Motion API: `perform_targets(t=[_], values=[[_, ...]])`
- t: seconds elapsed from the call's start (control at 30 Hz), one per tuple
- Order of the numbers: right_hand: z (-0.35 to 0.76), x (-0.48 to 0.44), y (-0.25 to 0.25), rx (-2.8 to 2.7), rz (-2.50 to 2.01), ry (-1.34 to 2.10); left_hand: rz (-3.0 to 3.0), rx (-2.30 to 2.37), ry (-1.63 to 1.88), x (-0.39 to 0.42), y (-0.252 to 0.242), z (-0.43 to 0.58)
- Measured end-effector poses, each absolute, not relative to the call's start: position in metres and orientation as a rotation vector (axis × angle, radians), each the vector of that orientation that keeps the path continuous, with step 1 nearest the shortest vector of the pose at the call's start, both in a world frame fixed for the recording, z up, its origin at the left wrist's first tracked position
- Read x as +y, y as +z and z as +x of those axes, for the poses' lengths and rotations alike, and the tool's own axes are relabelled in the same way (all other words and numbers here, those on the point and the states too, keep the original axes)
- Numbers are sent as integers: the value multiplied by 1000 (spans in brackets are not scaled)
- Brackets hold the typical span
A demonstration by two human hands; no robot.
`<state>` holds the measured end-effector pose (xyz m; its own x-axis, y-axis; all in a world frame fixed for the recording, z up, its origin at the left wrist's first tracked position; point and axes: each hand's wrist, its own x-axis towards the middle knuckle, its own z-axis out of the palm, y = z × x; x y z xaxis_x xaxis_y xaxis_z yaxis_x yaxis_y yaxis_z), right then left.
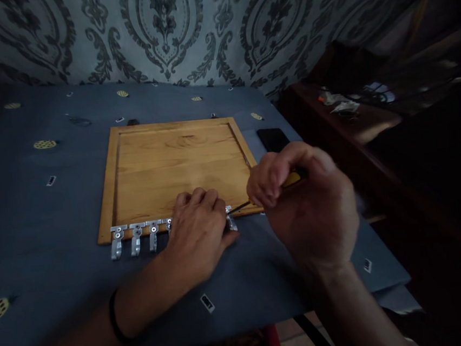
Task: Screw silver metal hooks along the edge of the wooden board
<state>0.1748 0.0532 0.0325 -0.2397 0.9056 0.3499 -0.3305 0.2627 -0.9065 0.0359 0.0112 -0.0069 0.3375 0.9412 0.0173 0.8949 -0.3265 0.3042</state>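
R hand point(311, 214) is closed round screwdriver point(241, 207), pointing left to end hook point(232, 225); L hand point(199, 227) is nearer hook, half-curled, grip unclear.

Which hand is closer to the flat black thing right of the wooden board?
The right hand. It grips a screwdriver just on the near side of the flat black thing; the left hand is farther left, at the near edge of the wooden board.
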Motion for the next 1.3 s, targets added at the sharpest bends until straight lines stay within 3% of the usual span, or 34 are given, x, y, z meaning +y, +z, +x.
perform_targets(t=[0.17,0.37,0.57,0.9,1.3], values=[[190,53,24,-1528,-628,1286,2359,1644,292,11,-7,35],[208,50,26,-1803,-716,957,2365,1629,379,10,-12,35],[200,48,24,-1727,-769,728,2374,1627,397,9,-12,34],[202,36,30,-1690,-895,1003,2385,1627,353,10,-8,34],[188,30,18,-1447,-887,786,2412,1634,369,9,-12,33]])
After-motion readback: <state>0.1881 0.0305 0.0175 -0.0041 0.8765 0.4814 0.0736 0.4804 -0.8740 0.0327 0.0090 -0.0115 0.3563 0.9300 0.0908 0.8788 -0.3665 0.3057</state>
